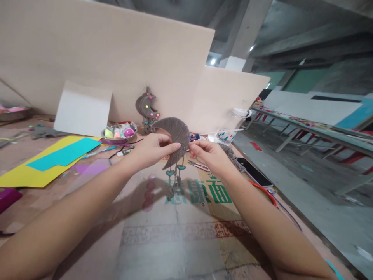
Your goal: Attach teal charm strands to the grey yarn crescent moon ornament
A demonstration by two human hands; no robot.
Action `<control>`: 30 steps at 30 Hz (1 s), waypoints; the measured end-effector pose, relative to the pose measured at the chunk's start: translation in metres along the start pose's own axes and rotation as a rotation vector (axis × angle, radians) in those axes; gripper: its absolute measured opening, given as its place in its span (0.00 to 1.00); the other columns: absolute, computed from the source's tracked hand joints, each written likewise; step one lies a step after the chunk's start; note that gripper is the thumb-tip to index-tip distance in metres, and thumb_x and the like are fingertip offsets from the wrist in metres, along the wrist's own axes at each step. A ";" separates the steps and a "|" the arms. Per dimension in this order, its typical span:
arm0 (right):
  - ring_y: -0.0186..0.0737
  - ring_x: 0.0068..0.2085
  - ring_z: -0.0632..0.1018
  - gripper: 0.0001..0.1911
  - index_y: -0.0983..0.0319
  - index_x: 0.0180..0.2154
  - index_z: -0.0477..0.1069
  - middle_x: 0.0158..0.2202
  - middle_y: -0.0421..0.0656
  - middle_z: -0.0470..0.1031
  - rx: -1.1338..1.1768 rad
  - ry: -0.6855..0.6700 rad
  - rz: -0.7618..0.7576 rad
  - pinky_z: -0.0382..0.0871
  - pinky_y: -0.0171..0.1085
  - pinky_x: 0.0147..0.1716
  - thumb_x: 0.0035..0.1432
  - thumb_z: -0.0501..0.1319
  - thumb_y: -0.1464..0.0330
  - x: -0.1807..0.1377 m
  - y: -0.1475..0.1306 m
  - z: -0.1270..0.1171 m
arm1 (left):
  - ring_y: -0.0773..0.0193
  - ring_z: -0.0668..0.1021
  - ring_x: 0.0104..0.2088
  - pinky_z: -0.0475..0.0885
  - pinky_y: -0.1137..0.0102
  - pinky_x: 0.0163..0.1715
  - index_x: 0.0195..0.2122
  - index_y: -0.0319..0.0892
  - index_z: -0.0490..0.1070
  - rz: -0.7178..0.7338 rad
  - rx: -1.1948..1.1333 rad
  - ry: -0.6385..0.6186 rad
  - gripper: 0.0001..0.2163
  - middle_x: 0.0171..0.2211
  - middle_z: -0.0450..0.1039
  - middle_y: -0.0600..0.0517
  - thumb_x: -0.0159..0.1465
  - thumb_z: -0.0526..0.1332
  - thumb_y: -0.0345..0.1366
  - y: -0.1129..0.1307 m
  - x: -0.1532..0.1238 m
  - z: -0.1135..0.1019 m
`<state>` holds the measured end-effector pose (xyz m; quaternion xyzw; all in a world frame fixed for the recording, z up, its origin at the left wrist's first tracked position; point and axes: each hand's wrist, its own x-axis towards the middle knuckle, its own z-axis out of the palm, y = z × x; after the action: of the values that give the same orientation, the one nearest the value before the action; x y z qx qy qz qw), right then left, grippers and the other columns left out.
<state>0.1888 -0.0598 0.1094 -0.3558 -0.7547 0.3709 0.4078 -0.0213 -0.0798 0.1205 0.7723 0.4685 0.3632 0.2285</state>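
Observation:
My left hand [155, 149] grips a grey yarn-wrapped crescent moon [178, 134], thumb on its near face, and holds it upright above the table. Cords with small teal hearts [170, 173] and knotted grey ends dangle from its underside. Just right of the crescent, my right hand [208, 153] has its thumb and fingers pinched together. Whatever lies between those fingertips is too small to make out. A similar grey moon decoration [147, 107] with coloured beads leans against the board behind. Under my right hand lie small pink-handled snips [199, 166].
On the left are yellow card [43, 177], teal card [64, 153] and a bowl of coloured clay packets [120, 132]. At right stand a lidded plastic jar [237, 120] and a phone [255, 172] beside grey yarn [231, 155]. A tall board [116, 50] closes the back.

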 end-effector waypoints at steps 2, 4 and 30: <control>0.33 0.28 0.69 0.14 0.62 0.29 0.71 0.24 0.37 0.69 -0.006 0.020 -0.019 0.63 0.35 0.32 0.56 0.60 0.58 0.000 -0.001 -0.002 | 0.69 0.64 0.23 0.56 0.71 0.23 0.23 0.39 0.67 0.003 0.021 -0.023 0.18 0.21 0.61 0.56 0.62 0.55 0.49 0.002 0.000 0.001; 0.32 0.27 0.68 0.14 0.62 0.27 0.69 0.23 0.37 0.68 -0.021 0.009 -0.023 0.61 0.34 0.31 0.56 0.60 0.58 -0.001 -0.002 -0.002 | 0.68 0.65 0.23 0.57 0.71 0.24 0.23 0.39 0.67 0.036 0.013 -0.052 0.17 0.21 0.62 0.55 0.62 0.55 0.47 0.003 0.001 0.004; 0.30 0.25 0.67 0.11 0.62 0.26 0.68 0.22 0.36 0.67 -0.171 0.070 -0.113 0.60 0.32 0.28 0.57 0.59 0.63 -0.002 -0.006 0.004 | 0.67 0.69 0.24 0.59 0.72 0.23 0.25 0.39 0.67 0.050 0.080 -0.073 0.18 0.23 0.68 0.54 0.61 0.56 0.50 -0.001 0.003 0.017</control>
<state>0.1852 -0.0655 0.1121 -0.3588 -0.7879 0.2688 0.4221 -0.0082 -0.0771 0.1103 0.8048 0.4547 0.3215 0.2053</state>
